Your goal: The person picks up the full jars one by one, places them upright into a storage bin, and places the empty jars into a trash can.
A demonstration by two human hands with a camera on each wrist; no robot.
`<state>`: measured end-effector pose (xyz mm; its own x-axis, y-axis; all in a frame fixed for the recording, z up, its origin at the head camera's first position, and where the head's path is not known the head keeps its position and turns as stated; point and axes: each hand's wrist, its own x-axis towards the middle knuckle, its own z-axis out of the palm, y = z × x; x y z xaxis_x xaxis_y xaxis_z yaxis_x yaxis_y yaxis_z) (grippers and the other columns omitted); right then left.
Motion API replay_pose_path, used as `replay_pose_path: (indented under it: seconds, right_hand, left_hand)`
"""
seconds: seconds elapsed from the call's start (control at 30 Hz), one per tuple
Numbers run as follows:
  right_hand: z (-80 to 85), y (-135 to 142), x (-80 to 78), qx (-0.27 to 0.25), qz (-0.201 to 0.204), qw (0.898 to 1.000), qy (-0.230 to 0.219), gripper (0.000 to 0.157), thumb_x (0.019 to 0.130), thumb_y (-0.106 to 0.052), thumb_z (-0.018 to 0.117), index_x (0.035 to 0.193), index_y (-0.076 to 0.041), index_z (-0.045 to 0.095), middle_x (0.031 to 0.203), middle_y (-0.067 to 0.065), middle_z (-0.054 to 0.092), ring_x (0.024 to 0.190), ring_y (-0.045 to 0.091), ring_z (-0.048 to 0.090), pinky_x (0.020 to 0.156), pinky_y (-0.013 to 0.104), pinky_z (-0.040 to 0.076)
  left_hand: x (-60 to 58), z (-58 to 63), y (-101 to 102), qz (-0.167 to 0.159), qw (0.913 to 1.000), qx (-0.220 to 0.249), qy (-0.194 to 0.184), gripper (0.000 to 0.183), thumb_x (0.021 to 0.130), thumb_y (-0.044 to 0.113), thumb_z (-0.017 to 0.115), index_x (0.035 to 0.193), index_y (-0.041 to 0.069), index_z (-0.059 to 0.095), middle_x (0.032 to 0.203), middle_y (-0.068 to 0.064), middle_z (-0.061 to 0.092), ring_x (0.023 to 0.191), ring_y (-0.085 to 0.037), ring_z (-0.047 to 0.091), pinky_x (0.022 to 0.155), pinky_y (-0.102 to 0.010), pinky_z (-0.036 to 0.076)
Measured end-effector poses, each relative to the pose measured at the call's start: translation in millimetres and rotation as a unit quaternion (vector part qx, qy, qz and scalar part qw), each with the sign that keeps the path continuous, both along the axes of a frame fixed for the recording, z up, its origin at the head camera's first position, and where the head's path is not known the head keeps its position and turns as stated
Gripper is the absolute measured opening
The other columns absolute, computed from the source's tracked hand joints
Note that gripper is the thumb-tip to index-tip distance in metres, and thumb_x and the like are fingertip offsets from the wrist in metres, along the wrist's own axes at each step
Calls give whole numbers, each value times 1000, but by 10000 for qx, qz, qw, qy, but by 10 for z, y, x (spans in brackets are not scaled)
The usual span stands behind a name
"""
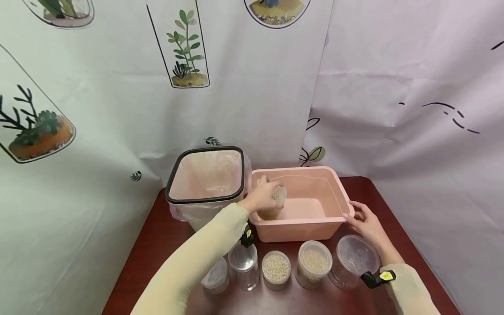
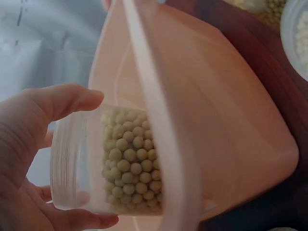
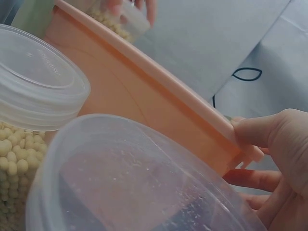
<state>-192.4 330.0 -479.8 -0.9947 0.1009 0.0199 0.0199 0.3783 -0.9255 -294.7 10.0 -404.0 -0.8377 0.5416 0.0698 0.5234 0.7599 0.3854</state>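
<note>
My left hand (image 1: 264,195) grips the lidded end of a clear plastic jar (image 2: 79,161) with fingers and thumb round it. The jar is tilted on its side at the left end of the pink basin (image 1: 301,222). Round beige beans (image 2: 132,159) fill its lower part; the basin's rim crosses in front of them in the left wrist view. My right hand (image 1: 364,221) pinches the basin's right rim, thumb on top and fingers on the outer side. Right beside that hand stands a clear jar (image 3: 130,183) with a translucent lid.
A lined bin (image 1: 204,201) with a black rim stands left of the basin. In front are a jar of pale beans (image 1: 276,267), another lidded bean jar (image 1: 314,262), a clear jar (image 1: 248,275) and a low lidded jar (image 1: 216,275). A printed cloth hangs behind.
</note>
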Motion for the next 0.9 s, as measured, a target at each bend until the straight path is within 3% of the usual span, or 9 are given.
replay_pose_path:
  seconds: [0.2,0.3,0.7,0.9]
  right_hand:
    - [7,-2,38,-86,-8,10000,-6,65,90,-25,62,141,-4,29,118,34,51,86,13,65,76,37,52]
    - [8,-6,47,-32,-11,10000,-48,66,90,-28,62,142,-5,29,121,34,50,87,11,64,77,37,52]
    - [4,-14,26,-131,-7,9999,1,63,91,-23,62,142,-6,29,119,34,51,90,24,65,75,36,53]
    - [1,-8,25,-122,-28,9999,-27,64,90,-25,62,142,-5,29,119,33,51,90,22,65,76,36,52]
  left_hand:
    - [0,-201,26,-138,9984,-467,-288,69,67,37,78,130,19,54,120,-13,45,111,-28,43,83,-40,43]
    - [-5,-244,0,-178,9969,-683,-346,70,68,38,77,131,19,53,121,-13,47,112,-27,44,82,-39,44]
    - [-54,-310,-57,-224,9943,-896,-528,70,67,36,81,128,17,53,115,-12,51,100,-24,50,78,-38,45]
    - [-91,-312,-76,-223,9959,-714,-503,65,71,23,79,129,10,53,122,-11,55,110,-24,50,84,-36,45]
